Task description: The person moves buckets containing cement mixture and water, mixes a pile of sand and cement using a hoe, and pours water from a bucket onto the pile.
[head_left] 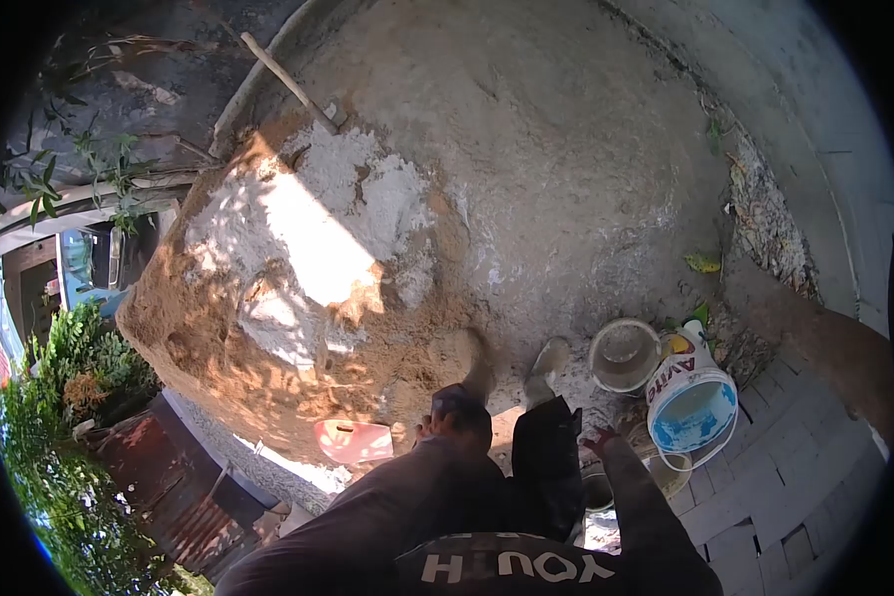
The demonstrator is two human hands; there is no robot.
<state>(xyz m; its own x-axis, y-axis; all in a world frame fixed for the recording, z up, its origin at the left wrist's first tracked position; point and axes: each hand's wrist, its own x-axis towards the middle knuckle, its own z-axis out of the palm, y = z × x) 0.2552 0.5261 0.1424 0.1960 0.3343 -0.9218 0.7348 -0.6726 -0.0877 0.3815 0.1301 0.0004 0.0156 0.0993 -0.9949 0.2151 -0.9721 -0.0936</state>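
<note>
My left hand [425, 429] is at my left knee, its fingers partly in shadow; I cannot make out whether it holds anything. Close by on the sand lies a pinkish flat plastic piece [355, 441] with a slot in it. My right hand [598, 440] is held low beside my right leg, fingers spread and holding nothing. Near it stand a grey bucket [626, 356] with grey residue inside and a tilted white paint bucket [693, 405] with blue-stained walls. Parts of two more containers show below, partly hidden by my right arm. My feet stand on the sandy, grey-coated ground.
Grey powder [318, 219] covers a brown sand heap [199, 318] on the left. A wooden handle [286, 79] sticks out at its top. Wet grey mix [556, 169] spreads ahead. Paving blocks [795, 477] lie right, near a brown limb-shaped form [824, 343]. Plants [50, 427] grow left.
</note>
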